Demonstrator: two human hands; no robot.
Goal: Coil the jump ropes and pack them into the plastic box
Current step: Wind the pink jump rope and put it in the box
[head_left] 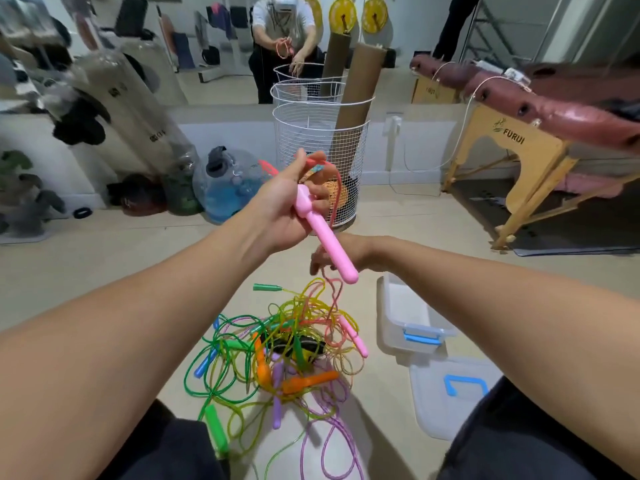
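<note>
- Clear plastic box with a blue latch sits on the floor at about 4 o'clock from the rope pile; nothing shows inside it.
- Its lid (also clear, blue handle) lies flat just nearer the person, at 5 o'clock from the box.
- White wire basket stands at 12 o'clock, holding two cardboard tubes and something orange low down.
- Beige floor; a wall mirror lies beyond the basket, and a folding massage table at 2 o'clock.
- Tangled jump ropes in green, yellow, orange, purple and pink lie on the floor between the knees.
- Left hand is raised above the pile, fingers curled round a pink handle and loops of pink cord.
- Right hand sits just below it, at 5 o'clock, fingers pinching the cord that hangs to the pile.
</note>
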